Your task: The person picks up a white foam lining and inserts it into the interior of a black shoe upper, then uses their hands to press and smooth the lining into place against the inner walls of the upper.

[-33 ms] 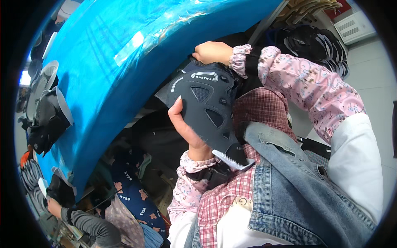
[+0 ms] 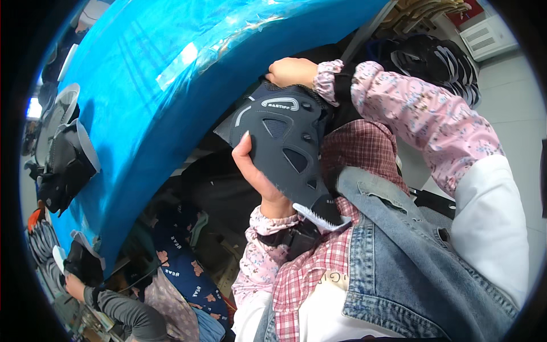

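Observation:
A dark grey shoe upper (image 2: 268, 154) with mesh windows, pale trim and a white fuzzy edge at its near end lies in my hands, close to my lap. My left hand (image 2: 259, 182) grips its left side, thumb stretched over the outer face; the other fingers are hidden underneath. At the far end my right hand (image 2: 292, 72) is closed on the upper's dark edge, knuckles up, its fingertips out of sight. Both forearms wear pink floral sleeves.
A blue-covered table (image 2: 137, 74) curves across the far left. More dark uppers (image 2: 68, 159) rest along its left edge. Another person's hand (image 2: 74, 285) holds a dark piece at lower left. Several stacked uppers (image 2: 436, 62) and a white box-shaped unit (image 2: 490, 39) are at far right.
My right wrist and sleeve have shifted very slightly left. Both hands keep their grip on the shoe upper.

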`<state>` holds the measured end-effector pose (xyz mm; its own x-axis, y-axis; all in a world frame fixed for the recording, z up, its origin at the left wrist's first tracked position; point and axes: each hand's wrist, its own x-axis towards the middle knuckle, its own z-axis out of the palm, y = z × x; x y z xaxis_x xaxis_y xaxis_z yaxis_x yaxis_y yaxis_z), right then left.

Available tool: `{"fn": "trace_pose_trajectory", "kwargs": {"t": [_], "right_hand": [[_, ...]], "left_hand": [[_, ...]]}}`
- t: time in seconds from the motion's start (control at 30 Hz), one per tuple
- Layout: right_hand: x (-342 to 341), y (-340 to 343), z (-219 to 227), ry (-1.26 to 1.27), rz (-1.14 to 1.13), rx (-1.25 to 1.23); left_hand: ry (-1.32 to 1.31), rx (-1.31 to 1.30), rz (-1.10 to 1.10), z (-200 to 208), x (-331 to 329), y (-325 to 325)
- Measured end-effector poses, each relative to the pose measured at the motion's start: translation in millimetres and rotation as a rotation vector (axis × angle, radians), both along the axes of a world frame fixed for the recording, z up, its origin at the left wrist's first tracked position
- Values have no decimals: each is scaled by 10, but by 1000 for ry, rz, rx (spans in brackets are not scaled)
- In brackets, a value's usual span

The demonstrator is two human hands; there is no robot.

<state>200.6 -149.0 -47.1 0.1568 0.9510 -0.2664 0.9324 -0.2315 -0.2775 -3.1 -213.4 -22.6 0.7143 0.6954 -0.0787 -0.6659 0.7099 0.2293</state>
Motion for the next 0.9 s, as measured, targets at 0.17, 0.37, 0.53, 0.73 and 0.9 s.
{"fn": "trace_pose_trajectory", "kwargs": {"t": [0.17, 0.37, 0.53, 0.73, 0.9], "right_hand": [[-38, 14, -143, 2, 188, -79], [35, -4, -317, -64, 171, -13], [-196, 52, 174, -112, -7, -81], [-287, 93, 62, -170, -14, -237], [200, 27, -599, 56, 38, -6]], "left_hand": [[222, -91, 138, -182, 73, 68], [46, -127, -71, -187, 0, 192], [27, -54, -66, 78, -113, 180], [-62, -30, 79, -134, -51, 157], [97, -192, 29, -197, 105, 158]]}}
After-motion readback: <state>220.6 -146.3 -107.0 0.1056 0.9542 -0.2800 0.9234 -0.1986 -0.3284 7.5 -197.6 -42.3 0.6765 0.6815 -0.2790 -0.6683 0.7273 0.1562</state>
